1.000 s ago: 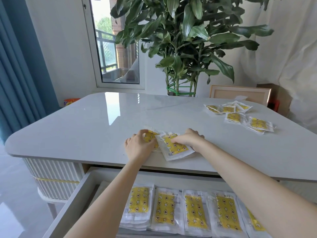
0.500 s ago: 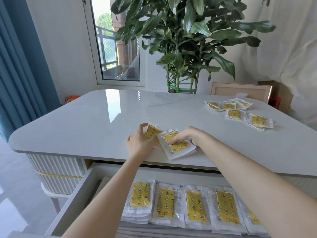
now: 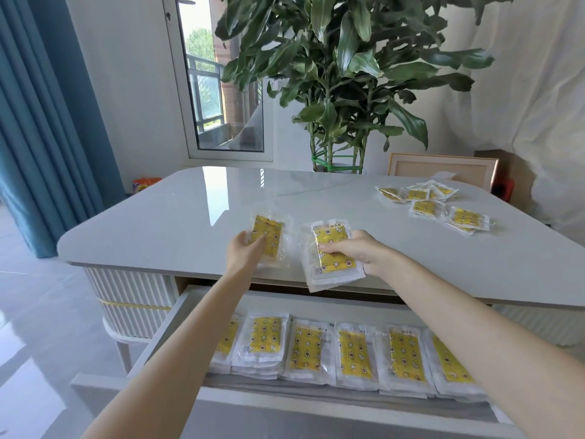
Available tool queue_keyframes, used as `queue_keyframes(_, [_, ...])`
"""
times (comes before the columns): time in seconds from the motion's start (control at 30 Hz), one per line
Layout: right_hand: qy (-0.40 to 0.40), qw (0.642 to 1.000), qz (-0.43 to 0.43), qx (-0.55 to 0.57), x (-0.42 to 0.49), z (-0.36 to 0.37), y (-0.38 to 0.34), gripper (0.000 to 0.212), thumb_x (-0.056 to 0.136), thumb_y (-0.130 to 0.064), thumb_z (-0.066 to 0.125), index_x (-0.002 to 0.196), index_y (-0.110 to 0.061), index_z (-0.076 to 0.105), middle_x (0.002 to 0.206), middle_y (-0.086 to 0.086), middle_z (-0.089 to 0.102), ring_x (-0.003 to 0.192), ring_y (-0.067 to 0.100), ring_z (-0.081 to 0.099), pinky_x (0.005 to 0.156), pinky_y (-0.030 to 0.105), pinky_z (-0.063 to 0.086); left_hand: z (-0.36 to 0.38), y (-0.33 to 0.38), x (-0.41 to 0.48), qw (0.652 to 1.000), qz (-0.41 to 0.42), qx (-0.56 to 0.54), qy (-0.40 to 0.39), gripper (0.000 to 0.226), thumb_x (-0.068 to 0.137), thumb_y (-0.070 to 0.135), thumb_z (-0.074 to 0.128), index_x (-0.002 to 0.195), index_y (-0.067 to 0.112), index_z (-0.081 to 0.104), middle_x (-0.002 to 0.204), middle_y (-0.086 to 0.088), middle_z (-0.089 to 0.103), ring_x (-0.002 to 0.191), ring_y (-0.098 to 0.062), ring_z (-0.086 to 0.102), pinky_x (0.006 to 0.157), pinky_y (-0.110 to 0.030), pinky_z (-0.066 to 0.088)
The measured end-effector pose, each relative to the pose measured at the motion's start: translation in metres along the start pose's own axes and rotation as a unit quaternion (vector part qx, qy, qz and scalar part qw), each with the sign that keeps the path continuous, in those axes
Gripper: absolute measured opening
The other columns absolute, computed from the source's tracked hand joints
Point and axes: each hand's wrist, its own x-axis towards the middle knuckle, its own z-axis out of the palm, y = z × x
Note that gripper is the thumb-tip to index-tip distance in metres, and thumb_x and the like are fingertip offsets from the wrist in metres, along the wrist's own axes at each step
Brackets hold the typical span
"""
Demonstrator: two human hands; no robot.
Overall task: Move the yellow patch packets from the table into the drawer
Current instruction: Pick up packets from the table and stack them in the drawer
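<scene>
Head view: at the table's [image 3: 177,217] front edge, one packet [image 3: 269,231] is gripped by the left hand [image 3: 245,253], a stack [image 3: 332,267] pinched by the right hand [image 3: 359,255]. Light, floppy, slick film (judged slippery) is best pinched at the sealed edges.

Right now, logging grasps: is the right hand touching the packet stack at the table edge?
Touching. Head view: right hand grips the packet stack, fingers across its top.

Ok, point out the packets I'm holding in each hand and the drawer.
Left-held yellow plastic patch packet [image 3: 267,228]: head view, yellow panel.
Right-held yellow packet stack [image 3: 330,237]: head view, top panel.
White open drawer [image 3: 316,407]: head view, front panel.
</scene>
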Motion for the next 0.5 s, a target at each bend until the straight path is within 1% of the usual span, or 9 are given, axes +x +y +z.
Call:
queue_keyframes(0.03, [-0.025, 0.999, 0.006, 0.025, -0.011, 0.0, 0.0, 0.03, 0.081, -0.008, 0.074, 0.107, -0.003, 0.061, 0.095, 0.01, 0.071, 0.082, 0.019, 0.067, 0.081, 0.032, 0.056, -0.008, 0.003, -0.003, 0.999, -0.011, -0.029, -0.01, 0.034, 0.091, 0.019, 0.06, 0.121, 0.005, 0.054, 0.104, -0.007, 0.065, 0.087, -0.02, 0.064, 0.083, -0.034, 0.054])
queue_keyframes(0.07, [-0.049, 0.998, 0.016, 0.043, -0.02, 0.0, 0.001, 0.026, 0.082, -0.008, 0.073, 0.105, -0.004, 0.063, 0.092, 0.01, 0.071, 0.08, 0.02, 0.068, 0.076, 0.033, 0.057, -0.016, 0.006, -0.008, 0.998, -0.024, -0.053, -0.023, 0.028, 0.091, 0.017, 0.059, 0.117, 0.007, 0.055, 0.097, -0.005, 0.065, 0.082, -0.018, 0.064, 0.081, -0.034, 0.054])
queue_keyframes(0.13, [-0.1, 0.992, 0.04, 0.062, -0.038, 0.001, 0.004, 0.01, 0.084, -0.008, 0.07, 0.092, -0.006, 0.064, 0.085, 0.008, 0.072, 0.076, 0.019, 0.069, 0.067, 0.032, 0.06, -0.033, 0.009, -0.018, 0.994, -0.058, -0.079, -0.055, 0.016, 0.092, 0.014, 0.058, 0.108, 0.012, 0.056, 0.089, -0.005, 0.064, 0.074, -0.016, 0.063, 0.07, -0.03, 0.054])
queue_keyframes(0.17, [-0.124, 0.989, 0.051, 0.063, -0.046, 0.002, 0.007, 0.004, 0.086, -0.008, 0.068, 0.088, -0.007, 0.064, 0.084, 0.007, 0.071, 0.074, 0.018, 0.068, 0.063, 0.029, 0.06, -0.043, 0.008, -0.024, 0.99, -0.077, -0.086, -0.076, 0.014, 0.092, 0.012, 0.058, 0.106, 0.013, 0.056, 0.087, -0.005, 0.065, 0.072, -0.016, 0.063, 0.063, -0.027, 0.055])
queue_keyframes(0.23, [-0.172, 0.982, 0.068, 0.044, -0.059, 0.006, 0.014, 0.006, 0.088, -0.01, 0.065, 0.093, -0.006, 0.063, 0.089, 0.005, 0.069, 0.076, 0.013, 0.066, 0.059, 0.026, 0.059, -0.064, 0.004, -0.037, 0.984, -0.093, -0.079, -0.129, 0.015, 0.091, 0.01, 0.059, 0.106, 0.012, 0.059, 0.082, -0.005, 0.066, 0.064, -0.013, 0.066, 0.049, -0.022, 0.054])
queue_keyframes(0.27, [-0.196, 0.977, 0.077, 0.033, -0.064, 0.008, 0.019, 0.01, 0.088, -0.011, 0.064, 0.097, -0.006, 0.063, 0.093, 0.004, 0.068, 0.079, 0.012, 0.065, 0.062, 0.026, 0.059, -0.074, 0.0, -0.043, 0.981, -0.095, -0.062, -0.159, 0.015, 0.091, 0.01, 0.058, 0.106, 0.011, 0.06, 0.078, -0.004, 0.068, 0.059, -0.011, 0.067, 0.046, -0.02, 0.053])
queue_keyframes(0.33, [-0.229, 0.969, 0.096, 0.012, -0.07, 0.014, 0.029, 0.008, 0.089, -0.012, 0.064, 0.096, -0.008, 0.063, 0.093, 0.002, 0.068, 0.083, 0.011, 0.064, 0.067, 0.027, 0.057, -0.095, -0.01, -0.05, 0.973, -0.114, -0.03, -0.197, 0.013, 0.091, 0.01, 0.059, 0.103, 0.011, 0.063, 0.074, -0.003, 0.072, 0.058, -0.01, 0.069, 0.05, -0.022, 0.057])
queue_keyframes(0.43, [-0.263, 0.956, 0.132, 0.008, -0.072, 0.025, 0.045, 0.0, 0.088, -0.009, 0.064, 0.088, -0.009, 0.064, 0.087, 0.002, 0.07, 0.087, 0.015, 0.064, 0.064, 0.026, 0.058, -0.118, -0.03, -0.053, 0.961, -0.181, 0.011, -0.211, 0.019, 0.089, 0.01, 0.062, 0.108, 0.01, 0.063, 0.09, -0.008, 0.073, 0.07, -0.016, 0.071, 0.067, -0.029, 0.059])
queue_keyframes(0.5, [-0.269, 0.951, 0.153, 0.013, -0.07, 0.034, 0.054, 0.001, 0.088, -0.007, 0.065, 0.089, -0.007, 0.063, 0.086, 0.005, 0.07, 0.086, 0.018, 0.066, 0.062, 0.029, 0.059, -0.123, -0.042, -0.054, 0.952, -0.217, 0.06, -0.206, 0.018, 0.09, 0.009, 0.06, 0.108, 0.007, 0.061, 0.094, -0.01, 0.07, 0.073, -0.018, 0.07, 0.071, -0.031, 0.057])
